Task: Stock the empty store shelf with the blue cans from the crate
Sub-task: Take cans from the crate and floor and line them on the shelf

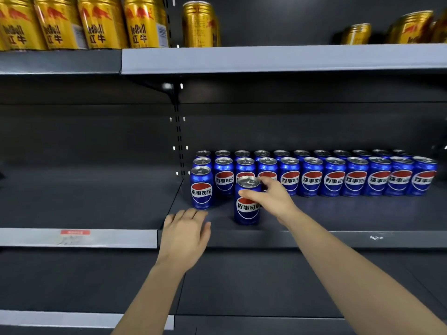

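My right hand (273,198) grips the top of a blue can (247,209) that stands upright on the dark shelf (338,213), in front of the stocked rows. Several blue cans (333,177) with red, white and blue logos fill two rows at the back of this shelf. One more blue can (202,188) stands alone at the left end, ahead of those rows. My left hand (185,234) rests open, palm down, at the shelf's front edge, just below that lone can. The crate is out of view.
The upper shelf (278,59) carries several gold cans (101,22). The neighbouring dark shelf (79,194) on the left has a red price label (75,232) on its grey front strip. A slotted upright (179,139) divides the two bays.
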